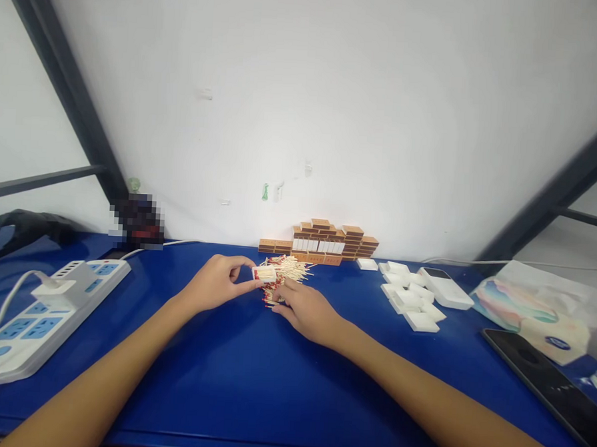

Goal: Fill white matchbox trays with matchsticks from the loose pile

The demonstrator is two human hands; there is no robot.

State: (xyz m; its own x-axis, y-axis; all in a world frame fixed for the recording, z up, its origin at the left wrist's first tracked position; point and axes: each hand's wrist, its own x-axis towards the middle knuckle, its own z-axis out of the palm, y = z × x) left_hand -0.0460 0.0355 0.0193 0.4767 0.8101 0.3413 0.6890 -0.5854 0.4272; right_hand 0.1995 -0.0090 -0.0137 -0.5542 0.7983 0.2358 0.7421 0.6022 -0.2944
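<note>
- Left hand: pinching 1 white tray (red-tipped matches inside).
- Right hand: fingers at match pile, beside that grip; can't tell if holding any.

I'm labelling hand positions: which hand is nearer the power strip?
Left. The left hand, holding a tray, is right of the power strip; the right hand is farther right, at the matches.

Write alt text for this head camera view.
A person's left hand holds a white tray with matches, while the right hand touches a match pile on a blue table. Stacked matchboxes stand behind; white boxy pieces lie to the right.
</note>
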